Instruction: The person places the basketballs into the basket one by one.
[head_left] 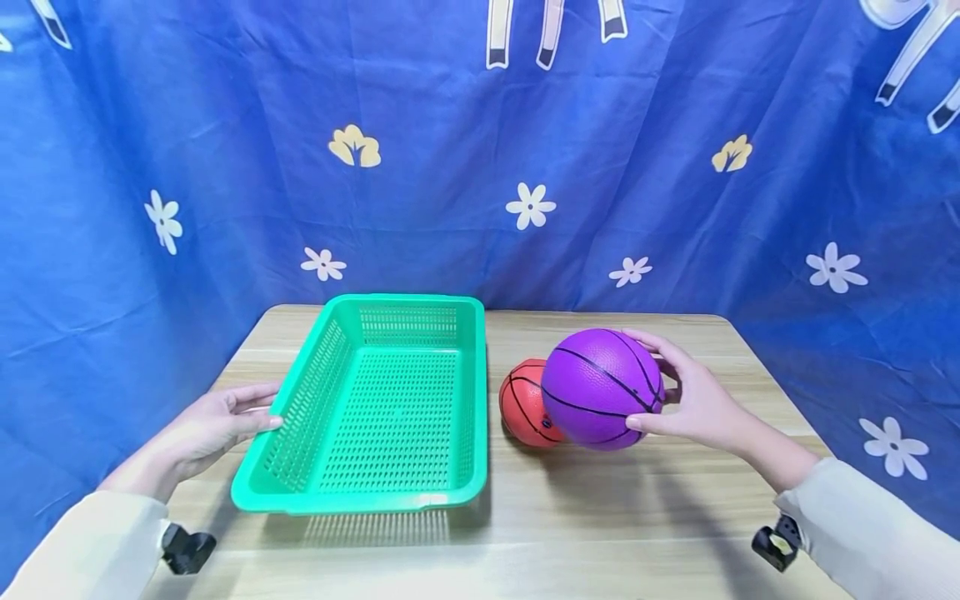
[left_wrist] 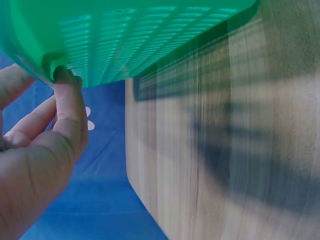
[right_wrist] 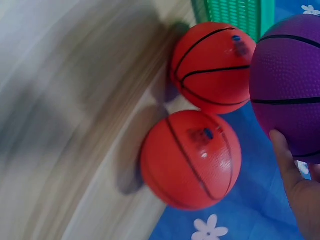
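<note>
A green plastic basket with slatted sides and a perforated bottom sits on the left half of the table. My left hand pinches its left rim, thumb and fingertips right at the edge; the left wrist view shows a finger tucked under the rim. To the right of the basket, my right hand grips a purple basketball from its right side, fingers behind and thumb in front. One red basketball shows partly behind the purple one. A second red basketball appears in the right wrist view, hidden from the head view.
The wood-grain table extends under everything. Behind it and along the sides hangs a blue cloth with white flowers and yellow trees. Both red balls rest on the tabletop close together, right of the basket.
</note>
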